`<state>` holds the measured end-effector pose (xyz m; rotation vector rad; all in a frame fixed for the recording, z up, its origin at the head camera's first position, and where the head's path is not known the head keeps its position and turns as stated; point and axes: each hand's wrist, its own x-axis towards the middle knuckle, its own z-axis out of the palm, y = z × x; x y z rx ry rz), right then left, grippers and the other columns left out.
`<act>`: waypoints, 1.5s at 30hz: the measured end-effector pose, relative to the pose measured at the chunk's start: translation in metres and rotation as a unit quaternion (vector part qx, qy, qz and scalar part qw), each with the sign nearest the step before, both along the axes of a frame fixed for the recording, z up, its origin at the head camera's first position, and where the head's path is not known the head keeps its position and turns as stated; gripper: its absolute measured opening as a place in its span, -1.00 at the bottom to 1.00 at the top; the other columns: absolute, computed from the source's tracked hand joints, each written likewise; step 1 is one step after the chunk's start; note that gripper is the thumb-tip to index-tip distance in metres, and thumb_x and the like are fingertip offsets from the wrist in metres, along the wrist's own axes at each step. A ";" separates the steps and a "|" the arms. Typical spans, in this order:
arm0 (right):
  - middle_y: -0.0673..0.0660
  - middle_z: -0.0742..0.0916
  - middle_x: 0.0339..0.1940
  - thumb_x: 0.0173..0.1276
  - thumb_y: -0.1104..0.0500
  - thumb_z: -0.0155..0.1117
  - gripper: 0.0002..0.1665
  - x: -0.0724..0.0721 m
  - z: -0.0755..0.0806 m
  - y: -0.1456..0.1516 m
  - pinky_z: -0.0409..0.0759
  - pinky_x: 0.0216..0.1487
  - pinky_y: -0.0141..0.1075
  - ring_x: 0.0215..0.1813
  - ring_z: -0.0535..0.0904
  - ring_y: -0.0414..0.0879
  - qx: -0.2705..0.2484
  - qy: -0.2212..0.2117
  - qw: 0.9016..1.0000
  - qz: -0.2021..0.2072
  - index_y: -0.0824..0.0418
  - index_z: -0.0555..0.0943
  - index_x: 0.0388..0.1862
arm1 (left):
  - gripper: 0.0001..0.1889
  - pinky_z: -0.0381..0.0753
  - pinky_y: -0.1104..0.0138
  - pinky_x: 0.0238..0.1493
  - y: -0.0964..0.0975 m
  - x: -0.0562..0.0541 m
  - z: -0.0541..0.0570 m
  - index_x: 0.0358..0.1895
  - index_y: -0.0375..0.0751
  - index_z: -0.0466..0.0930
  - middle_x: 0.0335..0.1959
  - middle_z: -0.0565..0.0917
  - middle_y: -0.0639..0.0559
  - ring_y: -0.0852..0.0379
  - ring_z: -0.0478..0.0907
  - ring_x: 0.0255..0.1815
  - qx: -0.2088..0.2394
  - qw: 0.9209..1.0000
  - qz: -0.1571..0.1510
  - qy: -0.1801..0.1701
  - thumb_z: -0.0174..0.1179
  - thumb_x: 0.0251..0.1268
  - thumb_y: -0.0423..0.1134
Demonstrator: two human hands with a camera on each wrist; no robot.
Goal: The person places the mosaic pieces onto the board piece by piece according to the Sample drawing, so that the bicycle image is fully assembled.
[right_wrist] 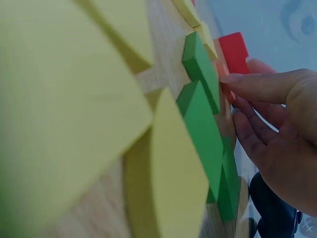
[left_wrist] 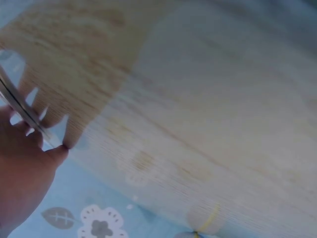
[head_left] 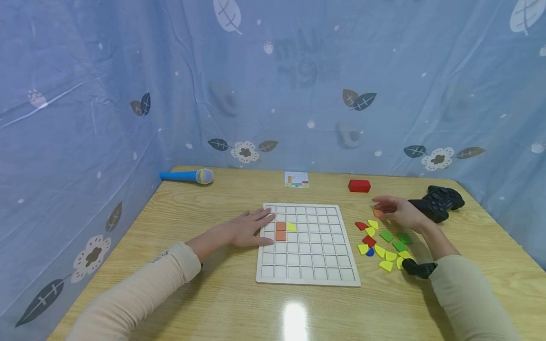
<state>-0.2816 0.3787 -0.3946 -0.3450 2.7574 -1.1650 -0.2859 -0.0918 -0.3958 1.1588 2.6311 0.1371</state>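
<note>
My left hand (head_left: 249,229) rests with spread, straight fingers on the left edge of a white gridded board (head_left: 317,248); the left wrist view shows that hand (left_wrist: 27,163) at the board's edge. Two orange square tiles (head_left: 280,236) sit one above the other in the grid, with a yellow tile (head_left: 291,227) beside the upper one. To the right of the board, my right hand (head_left: 401,214) pinches an orange tile (head_left: 377,213) between thumb and fingers. In the right wrist view, green tiles (right_wrist: 200,134) lie near the right hand (right_wrist: 280,106).
Loose yellow (head_left: 386,266), red (head_left: 369,241), green (head_left: 399,246) and blue (head_left: 370,252) tiles lie right of the board. Behind are a pattern card (head_left: 296,180), a red block (head_left: 359,185) and a toy microphone (head_left: 187,176). A black game controller (head_left: 439,201) stands far right.
</note>
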 end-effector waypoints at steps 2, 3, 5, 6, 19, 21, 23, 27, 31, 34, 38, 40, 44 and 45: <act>0.39 0.55 0.09 0.36 0.33 0.21 -0.40 -0.001 -0.001 -0.001 0.54 0.01 -0.09 0.10 0.47 0.26 0.013 0.005 1.000 0.001 0.43 0.32 0.34 | -0.16 -0.13 -0.05 0.41 0.000 0.000 0.000 0.55 -0.05 -0.16 0.55 -0.17 -0.03 -0.02 -0.24 0.52 -0.001 1.000 0.003 -0.001 -0.19 0.37 0.34; 0.39 0.55 0.08 0.36 0.33 0.22 -0.40 -0.001 -0.001 -0.001 0.54 0.00 -0.07 0.09 0.47 0.26 0.017 0.007 1.000 0.003 0.43 0.32 0.34 | -0.16 -0.14 -0.05 0.41 0.000 0.000 -0.001 0.55 -0.04 -0.16 0.55 -0.17 -0.03 -0.01 -0.24 0.52 -0.002 1.000 0.003 -0.002 -0.19 0.37 0.35; 0.40 0.54 0.08 0.35 0.33 0.22 -0.39 -0.001 -0.001 -0.001 0.54 -0.01 -0.06 0.09 0.47 0.28 0.020 0.007 1.000 0.007 0.44 0.31 0.34 | -0.15 -0.15 -0.03 0.42 0.000 -0.001 -0.002 0.55 -0.02 -0.17 0.55 -0.18 -0.01 0.00 -0.25 0.52 -0.004 1.000 0.006 -0.003 -0.21 0.36 0.36; 0.40 0.54 0.09 0.35 0.32 0.22 -0.38 -0.001 -0.001 -0.001 0.54 -0.04 -0.07 0.09 0.47 0.28 0.021 0.005 1.000 0.007 0.43 0.30 0.35 | -0.15 -0.15 -0.02 0.42 0.000 -0.001 -0.002 0.55 -0.01 -0.18 0.55 -0.19 0.00 0.02 -0.26 0.52 -0.006 1.000 0.008 -0.003 -0.21 0.36 0.37; 0.32 0.54 -0.06 0.33 0.22 0.29 -0.38 0.000 0.002 0.002 0.52 -0.19 -0.19 -0.09 0.48 0.14 0.047 0.003 0.999 -0.012 0.41 0.37 0.31 | -0.14 -0.16 0.03 0.43 0.001 0.000 -0.001 0.55 0.03 -0.21 0.55 -0.22 0.04 0.06 -0.28 0.52 -0.010 1.000 0.017 -0.001 -0.23 0.34 0.40; 0.38 0.54 -0.03 0.34 0.18 0.29 -0.42 0.001 0.002 0.003 0.52 -0.18 -0.16 -0.09 0.47 0.16 0.057 0.006 0.998 -0.023 0.41 0.42 0.26 | -0.14 -0.16 0.02 0.43 0.001 0.000 -0.001 0.55 0.03 -0.21 0.55 -0.22 0.04 0.06 -0.28 0.52 -0.009 1.000 0.016 0.000 -0.23 0.34 0.40; 0.43 0.53 0.03 0.35 0.14 0.28 -0.45 0.001 0.002 0.004 0.52 -0.14 -0.12 -0.06 0.46 0.19 0.066 0.004 0.997 -0.035 0.41 0.46 0.22 | -0.14 -0.15 0.02 0.43 0.001 0.000 -0.001 0.55 0.03 -0.20 0.55 -0.22 0.03 0.06 -0.27 0.52 -0.009 1.000 0.015 0.002 -0.24 0.34 0.40; 0.47 0.51 0.10 0.38 0.05 0.24 -0.44 0.003 0.002 0.005 0.52 -0.14 -0.13 -0.01 0.45 0.22 0.074 -0.009 0.995 -0.064 0.40 0.48 0.21 | -0.14 -0.15 0.02 0.43 0.001 0.000 -0.001 0.55 0.02 -0.20 0.55 -0.21 0.02 0.04 -0.27 0.52 -0.010 1.000 0.013 0.004 -0.23 0.35 0.39; 0.44 0.54 0.12 0.41 0.06 0.21 -0.46 0.005 0.004 0.004 0.54 -0.17 -0.23 0.01 0.48 0.18 0.053 -0.032 0.994 -0.088 0.35 0.48 0.24 | -0.15 -0.16 0.00 0.43 0.001 0.001 0.000 0.55 0.01 -0.19 0.55 -0.19 0.01 0.03 -0.27 0.52 -0.010 1.000 0.014 -0.001 -0.21 0.35 0.37; 0.40 0.59 0.10 0.42 0.18 0.18 -0.49 0.008 0.006 0.001 0.59 -0.11 -0.22 0.04 0.55 0.16 0.006 -0.047 0.996 -0.078 0.39 0.44 0.27 | -0.16 -0.15 -0.02 0.42 0.001 0.002 0.000 0.55 -0.01 -0.16 0.55 -0.17 -0.01 0.01 -0.24 0.52 -0.004 1.000 0.013 -0.002 -0.19 0.36 0.36; 0.36 0.63 0.04 0.40 0.25 0.19 -0.47 0.014 0.011 -0.010 0.63 -0.10 -0.18 -0.05 0.63 0.11 -0.066 -0.071 0.994 -0.055 0.47 0.40 0.28 | -0.16 -0.13 -0.04 0.41 0.000 0.001 0.001 0.55 -0.04 -0.15 0.55 -0.16 -0.03 0.00 -0.23 0.52 -0.001 1.000 0.008 0.001 -0.19 0.37 0.35; 0.33 0.64 0.03 0.39 0.23 0.21 -0.45 0.017 0.014 -0.018 0.63 -0.11 -0.17 -0.07 0.64 0.08 -0.091 -0.085 0.991 -0.045 0.48 0.39 0.28 | -0.16 -0.13 -0.04 0.41 0.000 0.001 0.001 0.55 -0.04 -0.15 0.55 -0.16 -0.04 0.00 -0.24 0.52 -0.001 1.000 0.006 0.002 -0.19 0.37 0.34; 0.30 0.66 0.03 0.38 0.12 0.24 -0.38 0.022 0.018 -0.036 0.62 -0.08 -0.17 -0.05 0.64 0.07 -0.098 -0.100 0.990 -0.023 0.45 0.40 0.29 | -0.15 -0.12 -0.04 0.41 0.000 0.000 0.000 0.55 -0.04 -0.16 0.55 -0.17 -0.03 0.00 -0.24 0.52 -0.005 1.000 0.004 0.003 -0.20 0.37 0.35; 0.29 0.66 0.04 0.38 0.11 0.24 -0.38 0.023 0.019 -0.040 0.61 -0.07 -0.16 -0.04 0.64 0.07 -0.097 -0.103 0.990 -0.015 0.45 0.39 0.30 | -0.15 -0.12 -0.04 0.41 0.000 0.000 0.000 0.55 -0.04 -0.16 0.55 -0.17 -0.03 0.00 -0.24 0.52 -0.005 1.000 0.005 0.003 -0.20 0.37 0.36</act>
